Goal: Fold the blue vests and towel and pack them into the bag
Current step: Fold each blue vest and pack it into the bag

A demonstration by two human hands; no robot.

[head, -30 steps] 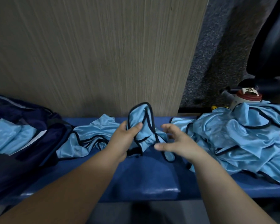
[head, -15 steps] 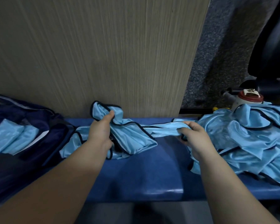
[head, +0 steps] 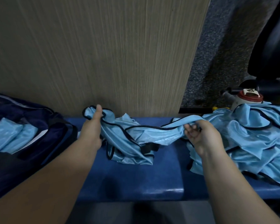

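At frame centre the vest (head: 144,135), bunched a second ago, now stretches over the bench (head: 136,178): our left hand (head: 92,128) grips one end, our right hand (head: 200,136) pinches the other. Folding can start, we judge; the bag (head: 39,126) waits at left.

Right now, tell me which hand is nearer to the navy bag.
Left. The left hand grips one end of the vest just right of the bag; the right hand holds the vest's other end farther right, beside the pile of vests.
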